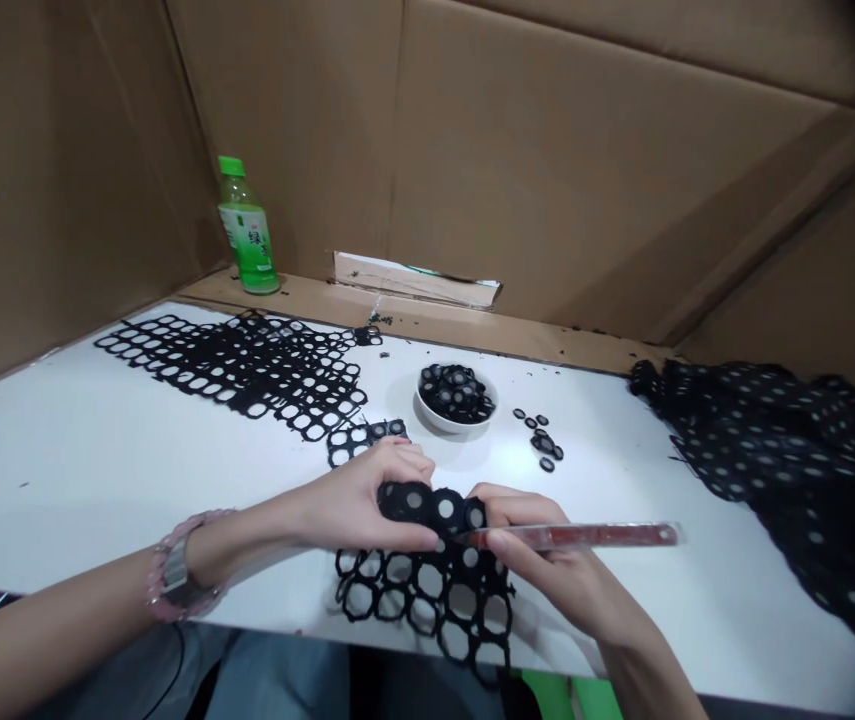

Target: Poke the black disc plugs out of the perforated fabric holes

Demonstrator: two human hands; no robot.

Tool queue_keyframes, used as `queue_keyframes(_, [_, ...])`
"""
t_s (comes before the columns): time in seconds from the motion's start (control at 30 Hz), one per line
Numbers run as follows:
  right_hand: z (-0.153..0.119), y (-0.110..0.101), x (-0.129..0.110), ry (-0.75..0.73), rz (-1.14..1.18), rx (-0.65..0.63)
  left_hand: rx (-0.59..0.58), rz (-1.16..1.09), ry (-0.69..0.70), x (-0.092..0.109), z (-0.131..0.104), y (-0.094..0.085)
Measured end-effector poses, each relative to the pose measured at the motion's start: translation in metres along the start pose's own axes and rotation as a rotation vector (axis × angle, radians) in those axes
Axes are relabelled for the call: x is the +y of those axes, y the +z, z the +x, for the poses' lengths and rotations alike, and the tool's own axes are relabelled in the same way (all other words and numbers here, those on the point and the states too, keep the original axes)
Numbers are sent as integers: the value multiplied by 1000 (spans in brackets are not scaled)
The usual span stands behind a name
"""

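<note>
My left hand (386, 495) is closed on a black lattice of fabric rings (429, 580), its thumb lying along the top. Some rings near my fingers have pale round centres; the lower ones are open holes. In my right hand (539, 545) is a slim red pointed tool (607, 536), gripped between thumb and fingers with its tip at the lattice by my left thumb. Those right fingers also touch the lattice's right edge. Beyond my hands, a white bowl (458, 424) holds many small black rings (457, 388). Several loose black rings (543, 442) lie right of it.
A larger black lattice sheet (247, 365) spreads over the white table (172, 470) at the left. Dark dotted fabric (779, 450) is heaped at the right. A green drink bottle (248, 235) stands at the back, before cardboard walls (517, 160) enclosing the table.
</note>
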State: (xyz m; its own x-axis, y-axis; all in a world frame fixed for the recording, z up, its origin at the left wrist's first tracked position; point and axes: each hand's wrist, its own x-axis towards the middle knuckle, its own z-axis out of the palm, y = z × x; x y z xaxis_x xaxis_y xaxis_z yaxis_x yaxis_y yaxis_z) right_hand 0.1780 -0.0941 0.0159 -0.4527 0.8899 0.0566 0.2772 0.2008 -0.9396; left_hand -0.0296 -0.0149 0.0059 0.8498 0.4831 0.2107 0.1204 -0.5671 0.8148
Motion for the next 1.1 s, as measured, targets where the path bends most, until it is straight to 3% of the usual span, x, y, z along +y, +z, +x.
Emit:
queue_keyframes(0.3, [1,7,-3,22,-148,29,30,19,-71,-2,-5,2])
queue_keyframes(0.43, [-2,21,-8,-11,-357,135,44,138,-121,-2,-9,5])
queue_keyframes(0.53, [1,35,-14,38,-515,137,25,205,-67,0,-12,7])
queue_keyframes(0.67, [10,46,-18,64,-632,219,65,174,-69,0,-14,6])
queue_keyframes(0.77, [11,37,-16,53,-493,218,125,108,-108,-2,-13,3])
queue_keyframes(0.83, [7,26,-13,65,-266,191,160,80,-125,-3,-11,0])
queue_keyframes(0.93, [-3,13,-4,15,8,249,200,4,-176,-4,-7,-2])
queue_keyframes(1.03, [-9,11,3,-1,79,324,252,-110,-250,-5,-5,-2])
queue_keyframes(1.1, [-10,14,4,6,58,352,224,-168,-265,-6,-4,-3])
